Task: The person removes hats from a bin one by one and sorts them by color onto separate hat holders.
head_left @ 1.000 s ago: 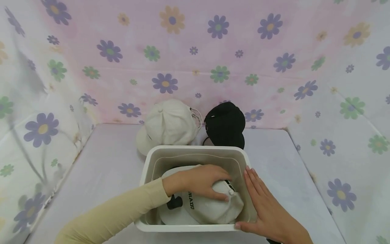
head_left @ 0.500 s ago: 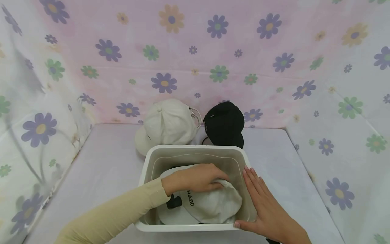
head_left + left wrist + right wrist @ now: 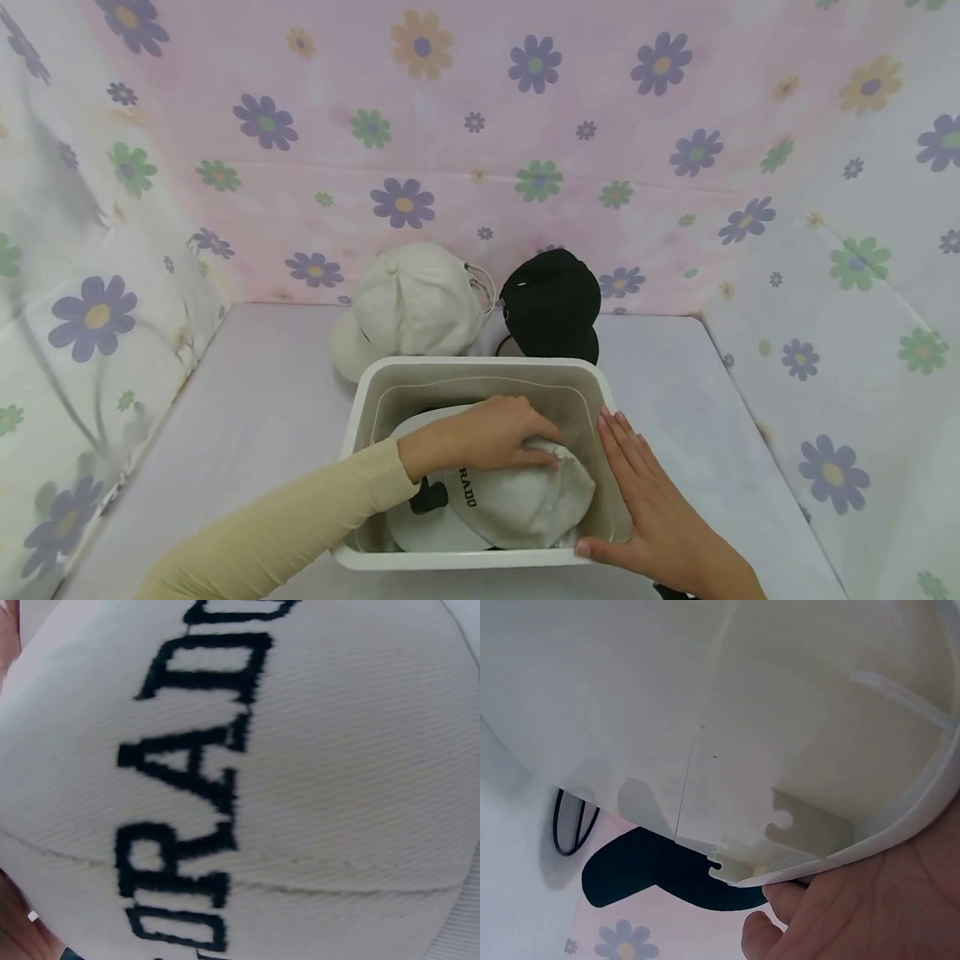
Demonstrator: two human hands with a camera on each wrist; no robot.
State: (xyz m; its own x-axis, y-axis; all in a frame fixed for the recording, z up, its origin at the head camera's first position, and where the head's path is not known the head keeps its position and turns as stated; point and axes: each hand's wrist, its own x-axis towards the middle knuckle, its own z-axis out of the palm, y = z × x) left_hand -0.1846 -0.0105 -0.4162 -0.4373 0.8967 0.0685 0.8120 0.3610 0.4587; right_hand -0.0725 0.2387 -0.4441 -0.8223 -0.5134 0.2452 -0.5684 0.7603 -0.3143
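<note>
lettered cap (image 3: 521, 504): in head view, lies in white bin (image 3: 457, 562), gripped at crown by left hand (image 3: 483, 435), with straight-fingered right hand (image 3: 660, 508) against bin, seemingly for steadiness. in left wrist view, shows dark lettering (image 3: 237, 769); in right, unseen.

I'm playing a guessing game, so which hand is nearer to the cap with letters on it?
The left. The left hand is right on the lettered cap, gripping it inside the tub. The right hand is farther off, touching the tub's rim.
</note>
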